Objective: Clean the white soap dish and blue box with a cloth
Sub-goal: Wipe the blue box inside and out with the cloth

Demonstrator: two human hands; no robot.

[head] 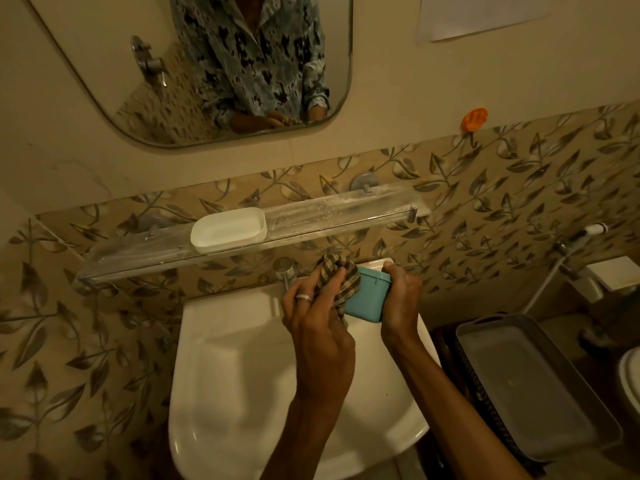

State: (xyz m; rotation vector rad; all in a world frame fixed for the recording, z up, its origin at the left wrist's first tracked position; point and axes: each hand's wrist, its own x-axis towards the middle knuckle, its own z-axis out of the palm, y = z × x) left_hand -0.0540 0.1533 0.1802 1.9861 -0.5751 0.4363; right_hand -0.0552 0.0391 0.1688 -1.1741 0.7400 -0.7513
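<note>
The blue box (369, 299) is held above the back of the white sink (235, 375). My right hand (401, 299) grips its right side, fingers curled over the top edge. My left hand (317, 317) holds a striped brown cloth (341, 277) bunched against the box's left face. The white soap dish (228, 230) sits alone on the clear wall shelf (346, 213), up and left of the hands, and nothing touches it.
A chrome tap (285, 268) stands just left of the cloth. A mirror (207, 64) hangs above the shelf. A grey tray on a dark basket (526, 386) stands right of the sink. An orange hook (474, 119) and a spray hose (571, 247) are on the tiled wall.
</note>
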